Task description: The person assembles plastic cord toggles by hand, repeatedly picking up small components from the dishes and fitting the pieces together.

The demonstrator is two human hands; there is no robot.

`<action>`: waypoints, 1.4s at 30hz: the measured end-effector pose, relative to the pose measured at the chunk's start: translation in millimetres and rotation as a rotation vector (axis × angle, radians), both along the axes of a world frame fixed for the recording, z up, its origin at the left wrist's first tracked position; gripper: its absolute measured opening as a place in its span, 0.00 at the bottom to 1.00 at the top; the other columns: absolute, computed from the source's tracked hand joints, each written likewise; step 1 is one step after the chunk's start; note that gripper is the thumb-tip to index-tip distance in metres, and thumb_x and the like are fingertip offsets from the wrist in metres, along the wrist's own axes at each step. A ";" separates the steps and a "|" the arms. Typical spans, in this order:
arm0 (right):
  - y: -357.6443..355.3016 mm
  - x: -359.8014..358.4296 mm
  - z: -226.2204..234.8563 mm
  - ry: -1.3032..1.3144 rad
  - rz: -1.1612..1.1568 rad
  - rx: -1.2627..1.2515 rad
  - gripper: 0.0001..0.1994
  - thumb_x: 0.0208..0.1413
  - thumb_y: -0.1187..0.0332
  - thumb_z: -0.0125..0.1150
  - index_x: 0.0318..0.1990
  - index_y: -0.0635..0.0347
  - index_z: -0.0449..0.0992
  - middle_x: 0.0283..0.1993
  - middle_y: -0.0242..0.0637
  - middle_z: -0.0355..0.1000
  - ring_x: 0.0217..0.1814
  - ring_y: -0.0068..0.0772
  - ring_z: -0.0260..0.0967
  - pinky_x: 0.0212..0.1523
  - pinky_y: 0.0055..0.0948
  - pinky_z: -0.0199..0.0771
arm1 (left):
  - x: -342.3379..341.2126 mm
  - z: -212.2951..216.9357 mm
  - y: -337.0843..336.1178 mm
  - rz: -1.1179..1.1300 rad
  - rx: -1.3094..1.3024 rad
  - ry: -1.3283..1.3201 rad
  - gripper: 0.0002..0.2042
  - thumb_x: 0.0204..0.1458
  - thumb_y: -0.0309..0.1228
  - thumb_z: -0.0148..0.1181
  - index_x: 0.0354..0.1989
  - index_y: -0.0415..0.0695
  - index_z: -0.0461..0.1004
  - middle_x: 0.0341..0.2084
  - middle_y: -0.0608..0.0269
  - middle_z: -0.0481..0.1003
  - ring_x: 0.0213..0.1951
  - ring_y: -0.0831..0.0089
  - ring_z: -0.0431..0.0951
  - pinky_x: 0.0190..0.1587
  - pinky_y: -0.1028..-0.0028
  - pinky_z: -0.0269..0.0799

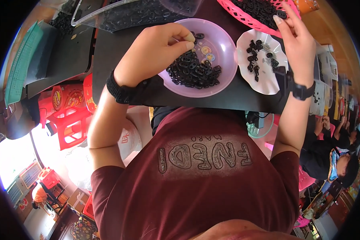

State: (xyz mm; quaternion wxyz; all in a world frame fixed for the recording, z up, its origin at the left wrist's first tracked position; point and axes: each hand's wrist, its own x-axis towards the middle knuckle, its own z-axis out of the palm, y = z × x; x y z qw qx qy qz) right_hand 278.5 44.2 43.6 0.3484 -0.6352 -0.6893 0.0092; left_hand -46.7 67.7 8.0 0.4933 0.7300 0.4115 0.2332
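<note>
My left hand (158, 50) is closed in a pinch over a light purple bowl (228, 60); what its fingertips hold, if anything, is hidden. Below them in the bowl lies a heap of small black oval plastic parts (194, 72) with holes. My right hand (298, 38) is at the near right edge of a pink basket (244, 18), its thumb and finger closed on one black plastic part (282, 14). More such black parts (264, 12) fill the basket. Between bowl and right wrist stands a white wavy-rimmed plate (268, 85) with several small black pieces (252, 56).
A clear plastic bin (136, 18) of black parts stands at the back left of the dark table (244, 102). Further left are a green basket (24, 64) and red stools (70, 124). Other people sit at the right (328, 156), and one is at the far lower left (40, 194).
</note>
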 end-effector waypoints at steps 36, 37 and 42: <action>-75.5 30.0 -59.6 0.333 -0.005 -0.195 0.10 0.54 0.73 0.64 0.45 0.59 0.81 0.35 0.36 0.77 0.30 0.22 0.70 0.33 0.20 0.70 | 65.9 -26.2 1.7 -0.357 0.503 0.463 0.05 0.44 0.26 0.62 0.29 0.40 0.74 0.32 0.52 0.73 0.39 0.52 0.75 0.44 0.59 0.69; -76.1 32.4 -60.5 0.292 -0.012 -0.225 0.10 0.54 0.73 0.64 0.44 0.60 0.81 0.35 0.37 0.77 0.30 0.25 0.71 0.33 0.22 0.71 | 65.9 -27.6 0.8 -0.367 0.545 0.428 0.05 0.45 0.26 0.62 0.29 0.40 0.73 0.30 0.52 0.74 0.37 0.52 0.75 0.43 0.59 0.70; -80.4 38.1 -60.3 0.150 0.040 -0.324 0.08 0.52 0.72 0.61 0.39 0.60 0.80 0.35 0.41 0.76 0.32 0.37 0.74 0.35 0.29 0.73 | 66.7 -10.2 -3.0 -0.344 0.484 0.442 0.07 0.45 0.26 0.62 0.31 0.38 0.73 0.26 0.53 0.76 0.31 0.57 0.78 0.37 0.64 0.73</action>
